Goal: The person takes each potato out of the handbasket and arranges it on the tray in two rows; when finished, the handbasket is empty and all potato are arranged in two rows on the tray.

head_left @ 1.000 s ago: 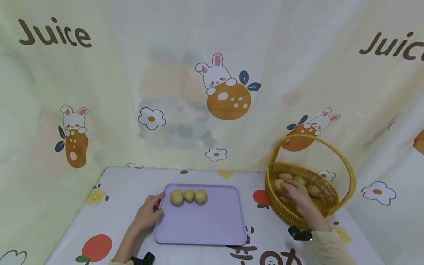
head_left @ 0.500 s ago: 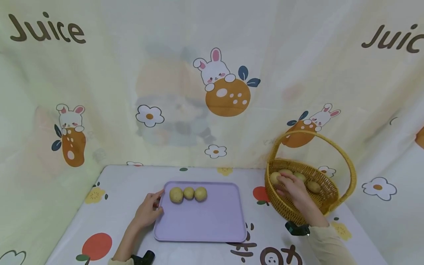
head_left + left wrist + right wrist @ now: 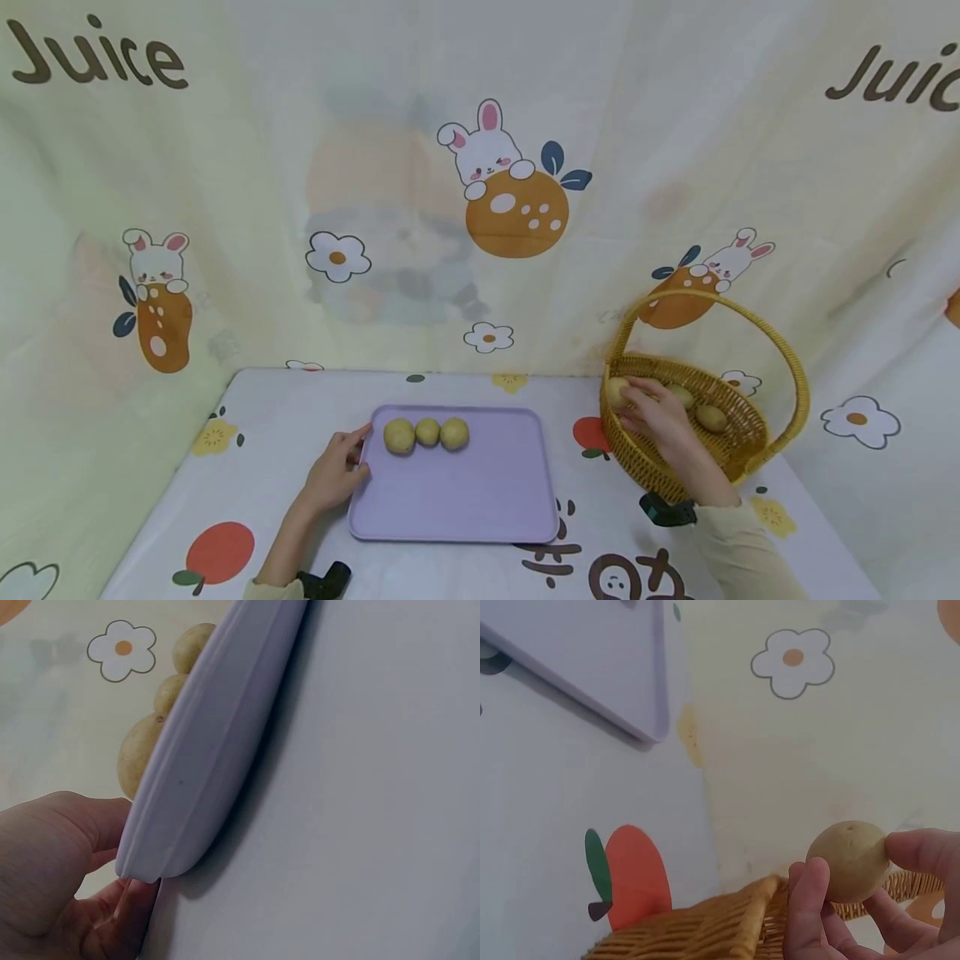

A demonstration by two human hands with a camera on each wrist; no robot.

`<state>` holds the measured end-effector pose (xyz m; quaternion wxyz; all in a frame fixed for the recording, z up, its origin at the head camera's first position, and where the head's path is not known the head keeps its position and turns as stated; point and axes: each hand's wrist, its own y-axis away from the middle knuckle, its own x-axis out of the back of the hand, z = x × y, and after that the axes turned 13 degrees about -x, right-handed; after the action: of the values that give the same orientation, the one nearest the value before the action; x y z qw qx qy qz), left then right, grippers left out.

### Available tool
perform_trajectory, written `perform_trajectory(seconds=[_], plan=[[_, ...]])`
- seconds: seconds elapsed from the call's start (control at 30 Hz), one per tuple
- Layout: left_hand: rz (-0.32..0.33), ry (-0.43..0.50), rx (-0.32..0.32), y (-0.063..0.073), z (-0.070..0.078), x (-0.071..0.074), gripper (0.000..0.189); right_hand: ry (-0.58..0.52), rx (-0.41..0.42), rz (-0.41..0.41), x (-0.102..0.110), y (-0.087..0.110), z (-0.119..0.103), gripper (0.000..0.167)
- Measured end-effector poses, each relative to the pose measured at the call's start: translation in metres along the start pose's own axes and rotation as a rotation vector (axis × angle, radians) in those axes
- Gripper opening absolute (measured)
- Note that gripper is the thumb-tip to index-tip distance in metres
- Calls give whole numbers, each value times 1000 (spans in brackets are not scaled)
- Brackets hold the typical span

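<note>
My right hand is over the left part of the yellow wicker basket, pinching a small round potato between thumb and fingertips. In the right wrist view this potato is raised near the basket rim. Other potatoes, such as one potato at the right, lie inside the basket, partly hidden by the hand. My left hand grips the left edge of the lilac tray, thumb and fingers on either side of its rim in the left wrist view. Three potatoes sit in a row at the tray's back left.
The basket's tall arched handle rises over its right side. A patterned tablecloth covers the table, and a printed curtain hangs right behind it. Table surface lies between tray and basket.
My right hand has shifted a little left inside the basket, carrying the potato up to the left rim. The left hand and the tray's potatoes stay put; the head view has tilted slightly.
</note>
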<state>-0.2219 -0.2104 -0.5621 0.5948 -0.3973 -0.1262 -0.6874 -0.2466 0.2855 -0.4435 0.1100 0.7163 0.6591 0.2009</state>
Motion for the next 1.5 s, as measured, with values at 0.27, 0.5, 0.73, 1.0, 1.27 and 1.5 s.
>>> perform_trajectory(seconds=[0.27, 0.5, 0.73, 1.0, 1.27, 1.5], plan=[[-3, 0, 4, 2, -1, -1, 66, 18, 9, -17, -16, 1, -3, 59], [-3, 2, -5, 0, 0, 1, 66, 11, -1, -24, -34, -4, -3, 59], [-13, 3, 3, -1, 0, 4, 67, 4, 4, -8, -55, -11, -3, 51], [-15, 8, 8, -1, 1, 2, 67, 3, -20, -10, -83, -14, 1, 47], [-8, 8, -1, 0, 1, 1, 65, 2, -19, -36, -104, -23, 12, 45], [-18, 13, 19, -2, -1, 1, 65, -9, -12, -34, -126, -18, 15, 41]])
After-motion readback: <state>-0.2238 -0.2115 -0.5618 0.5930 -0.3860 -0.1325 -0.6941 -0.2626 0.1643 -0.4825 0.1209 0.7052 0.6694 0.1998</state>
